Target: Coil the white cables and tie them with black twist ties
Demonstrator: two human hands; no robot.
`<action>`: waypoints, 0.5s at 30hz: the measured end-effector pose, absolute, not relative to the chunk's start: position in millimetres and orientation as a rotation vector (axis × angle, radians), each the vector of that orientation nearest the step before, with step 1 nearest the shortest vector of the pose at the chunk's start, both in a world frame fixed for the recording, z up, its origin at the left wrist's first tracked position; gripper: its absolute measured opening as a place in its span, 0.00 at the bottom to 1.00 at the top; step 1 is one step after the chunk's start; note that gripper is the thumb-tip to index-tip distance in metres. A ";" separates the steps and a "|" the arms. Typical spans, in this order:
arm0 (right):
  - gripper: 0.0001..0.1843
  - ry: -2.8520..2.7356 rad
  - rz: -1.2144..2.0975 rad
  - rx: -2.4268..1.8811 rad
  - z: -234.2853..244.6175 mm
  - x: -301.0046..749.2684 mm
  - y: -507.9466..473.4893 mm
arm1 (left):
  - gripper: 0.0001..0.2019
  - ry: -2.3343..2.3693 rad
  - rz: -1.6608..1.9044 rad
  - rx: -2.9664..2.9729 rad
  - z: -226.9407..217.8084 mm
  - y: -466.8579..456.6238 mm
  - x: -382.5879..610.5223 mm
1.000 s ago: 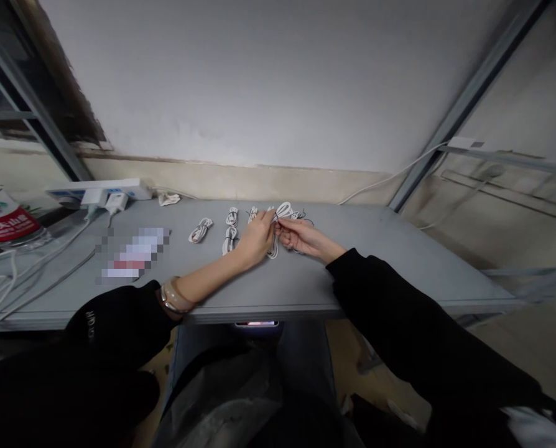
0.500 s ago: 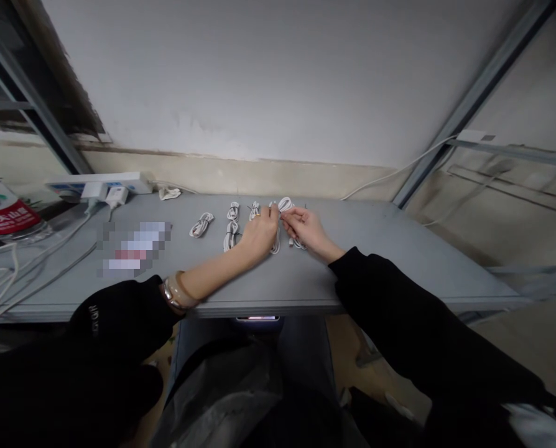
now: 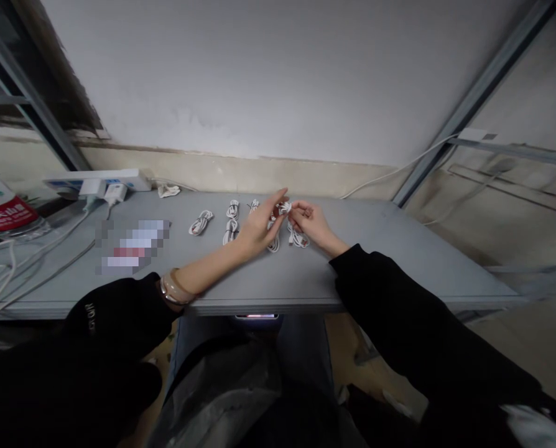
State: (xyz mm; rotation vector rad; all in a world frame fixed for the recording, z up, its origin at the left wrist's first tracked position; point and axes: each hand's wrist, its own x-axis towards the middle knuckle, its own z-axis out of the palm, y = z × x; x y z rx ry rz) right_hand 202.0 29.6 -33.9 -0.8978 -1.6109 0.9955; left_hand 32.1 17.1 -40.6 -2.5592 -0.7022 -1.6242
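Observation:
Both my hands meet over a small coiled white cable [image 3: 285, 208] at the far middle of the grey table [image 3: 390, 261]. My left hand [image 3: 259, 227] has its index finger stretched out while its thumb and other fingers pinch the coil. My right hand [image 3: 310, 224] is curled, its fingertips gripping the same coil from the right. More bundled white cables lie in a row: one at the left [image 3: 200, 222], two beside it [image 3: 231, 221], others under my hands [image 3: 298, 238]. A watch and bracelet [image 3: 173, 289] show on my left wrist.
A white power strip [image 3: 96, 182] with plugged chargers sits at the far left, with cords trailing off the table's left edge. A bottle with a red label [image 3: 5, 214] stands at the left. A blurred patch [image 3: 131, 247] lies on the table. Metal frame posts rise on both sides.
The coil has been lifted a little off the table between both hands. My left index finger has straightened out, and my right hand has drawn in closer to the coil.

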 end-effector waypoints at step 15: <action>0.11 -2.069 0.228 -0.653 -35.7 191.5 -1.6 | 0.17 -1.500 -2.195 -3.033 -16.9 15.4 27.8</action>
